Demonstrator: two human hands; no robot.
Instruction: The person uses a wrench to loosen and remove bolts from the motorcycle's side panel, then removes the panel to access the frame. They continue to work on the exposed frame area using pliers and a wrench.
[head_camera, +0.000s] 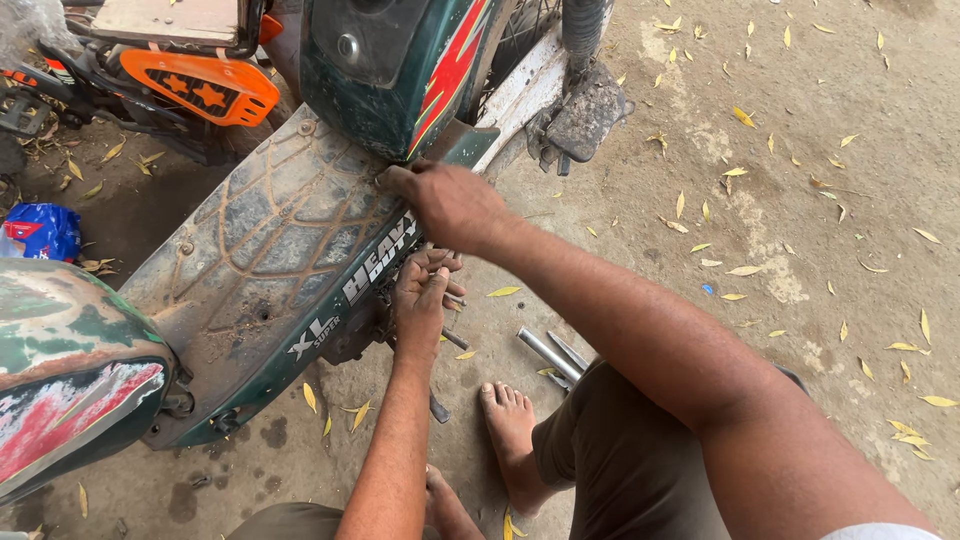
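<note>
Green moped floorboard (270, 250) runs from 8 o'clock up to 12. Right hand (450, 205) presses its edge near centre, fingers curled on the rim. Left hand (420, 295) just below at 6 o'clock of it, grip narrow around a small metal tool (452, 298); the tip is hidden under the footboard, kind unclear. Metal rods (550, 355) lie on dirt ground (800, 150) beside the bare foot (510, 425). Orange vehicle part (205, 90) crowds 11 o'clock. Open ground from 1 to 4 o'clock. Blue packet (45, 230) at 9.
</note>
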